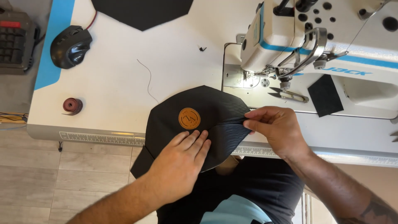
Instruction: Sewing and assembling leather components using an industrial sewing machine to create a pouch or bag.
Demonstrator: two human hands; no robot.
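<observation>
Black fabric piece (215, 120) lying at the near edge of the white sewing table (112, 79), partly hanging over toward the lap, round tan patch (189, 118) already fixed near its middle — so, at a guess, that part of the work done. Left hand (182, 159) spread flat and open on the fabric just below the patch, fingers pressing it down, gripping nothing. Right hand (275, 126) closed in a pinch on the fabric's right edge, where a fold or a second layer seems to meet — hard to tell which. Not yet under the needle: the lit plate of the white sewing machine (315, 37) bare, well apart from the fabric. Seaming of this edge judged to be what is left. Thread snips (288, 94) and a small black rectangle (325, 95) on the machine bed; another black cut piece (143, 12) at the far edge; roll of dark red tape (73, 105) and a black mouse (70, 45) off to the left.
</observation>
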